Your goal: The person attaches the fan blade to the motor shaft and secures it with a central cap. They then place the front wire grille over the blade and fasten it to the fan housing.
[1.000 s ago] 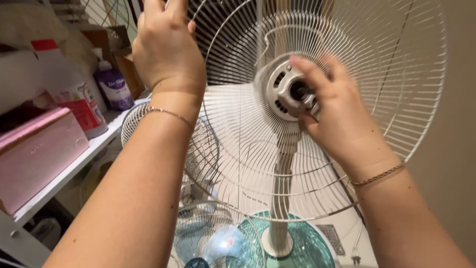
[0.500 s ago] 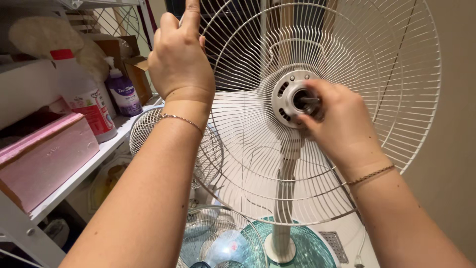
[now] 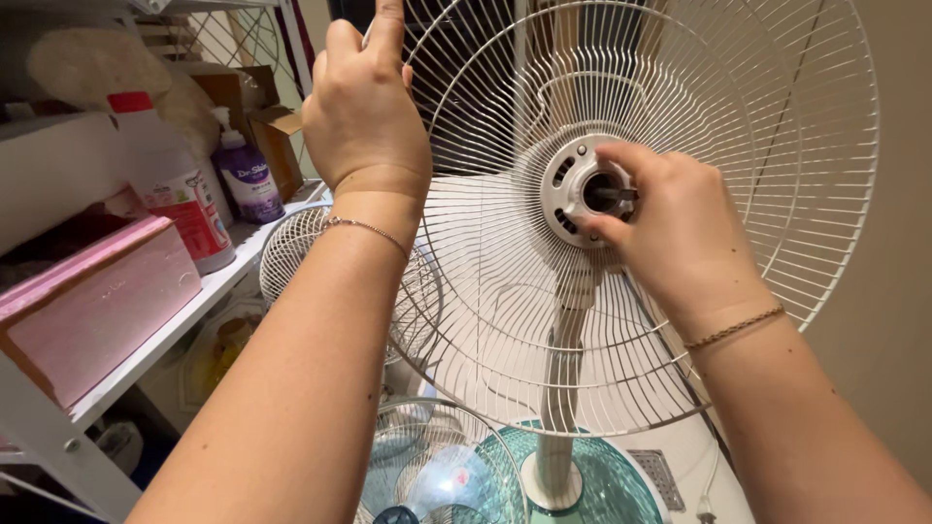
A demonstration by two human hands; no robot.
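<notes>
Since the earlier frame, our right hand [image 3: 680, 233] had crept round the hub nut [image 3: 594, 190], fingers pinched on it at the centre of the white rear fan guard [image 3: 738, 146]. Our left hand [image 3: 364, 107] was wrapped tight on the guard's upper left rim. We judged the nut was being turned; next called for a firm twist while bracing. Bottles [image 3: 248, 175] stood on the shelf [image 3: 184, 301].

A round white wire fan guard [image 3: 738, 243] stands upright on a pale fan pole [image 3: 555, 408], with a round grey plastic hub [image 3: 580, 190] at its centre. The right hand [image 3: 670, 233] rests on the hub, while the left hand [image 3: 364, 107] grips the guard's upper left rim. Left of the fan, a white metal shelf [image 3: 146, 354] carries a pink rectangular box [image 3: 92, 311], with a red-capped white plastic bottle [image 3: 175, 189] behind it.
</notes>
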